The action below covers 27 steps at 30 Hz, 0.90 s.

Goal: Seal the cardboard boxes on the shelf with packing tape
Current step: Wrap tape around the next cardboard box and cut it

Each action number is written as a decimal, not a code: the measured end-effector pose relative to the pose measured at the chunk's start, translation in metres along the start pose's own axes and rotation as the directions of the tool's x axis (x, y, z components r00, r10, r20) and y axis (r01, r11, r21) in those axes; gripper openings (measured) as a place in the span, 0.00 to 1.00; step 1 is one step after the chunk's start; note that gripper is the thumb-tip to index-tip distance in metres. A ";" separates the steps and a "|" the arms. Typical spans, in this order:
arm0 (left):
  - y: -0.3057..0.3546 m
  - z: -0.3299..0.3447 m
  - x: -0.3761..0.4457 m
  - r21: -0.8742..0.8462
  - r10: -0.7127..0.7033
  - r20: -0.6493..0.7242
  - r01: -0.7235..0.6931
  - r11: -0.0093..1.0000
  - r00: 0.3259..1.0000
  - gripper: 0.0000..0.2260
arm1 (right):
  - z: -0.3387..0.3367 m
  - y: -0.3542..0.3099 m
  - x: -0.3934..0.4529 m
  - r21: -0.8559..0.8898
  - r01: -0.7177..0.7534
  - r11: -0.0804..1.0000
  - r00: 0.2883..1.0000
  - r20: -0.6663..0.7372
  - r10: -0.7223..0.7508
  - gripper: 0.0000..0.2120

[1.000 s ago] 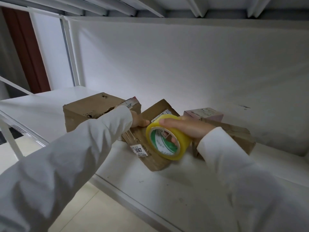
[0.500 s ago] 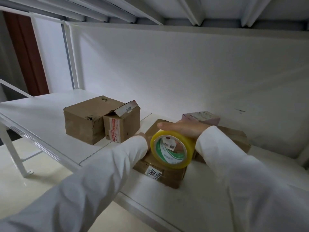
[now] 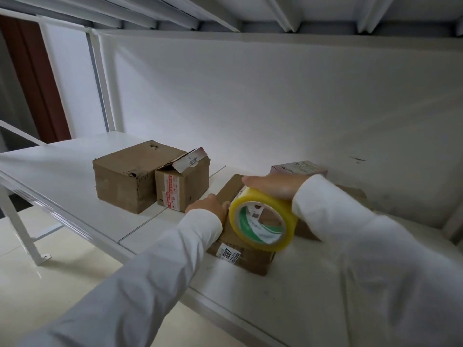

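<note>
Fingers [image 3: 265,182] of the right hand [image 3: 273,187] curl over the yellow tape roll [image 3: 263,219], held on edge against the flat cardboard box [image 3: 240,249] on the shelf [image 3: 75,176]. The left hand [image 3: 208,205] rests on that box's left edge; its fingers seem relaxed, though mostly hidden.

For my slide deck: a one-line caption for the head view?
Right hand holds yellow tape roll over flat cardboard box; left hand steadies it.

Dim overall; a soft bright patch glows on the back wall [image 3: 250,108] above the boxes. Wide-angle bending warps the edges; sleeves slightly blurred.
</note>
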<state>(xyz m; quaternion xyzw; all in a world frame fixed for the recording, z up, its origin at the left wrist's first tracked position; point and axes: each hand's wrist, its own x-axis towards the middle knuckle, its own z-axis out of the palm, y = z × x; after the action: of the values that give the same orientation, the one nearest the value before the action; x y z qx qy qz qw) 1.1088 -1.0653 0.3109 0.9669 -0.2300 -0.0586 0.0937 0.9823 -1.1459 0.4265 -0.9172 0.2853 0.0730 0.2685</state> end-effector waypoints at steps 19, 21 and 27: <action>0.028 0.009 -0.010 0.458 0.334 -0.128 -0.243 0.855 0.934 0.28 | 0.033 0.066 0.005 -0.268 -0.104 0.958 0.977 0.150 0.149 0.22; 0.044 0.014 -0.018 0.518 0.459 -0.132 -0.334 0.788 0.879 0.32 | 0.033 0.063 0.006 -0.297 -0.067 0.952 0.977 0.174 0.123 0.21; 0.071 0.015 -0.031 0.456 0.631 -0.183 -0.503 0.734 0.754 0.37 | 0.034 0.062 0.011 -0.302 -0.029 0.953 0.979 0.185 0.089 0.21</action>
<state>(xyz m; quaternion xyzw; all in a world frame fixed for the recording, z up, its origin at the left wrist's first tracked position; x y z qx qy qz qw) 1.0479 -1.1157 0.3136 0.8426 -0.5059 0.1795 -0.0446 0.9574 -1.1762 0.3669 -0.9264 0.2706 0.2132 0.1520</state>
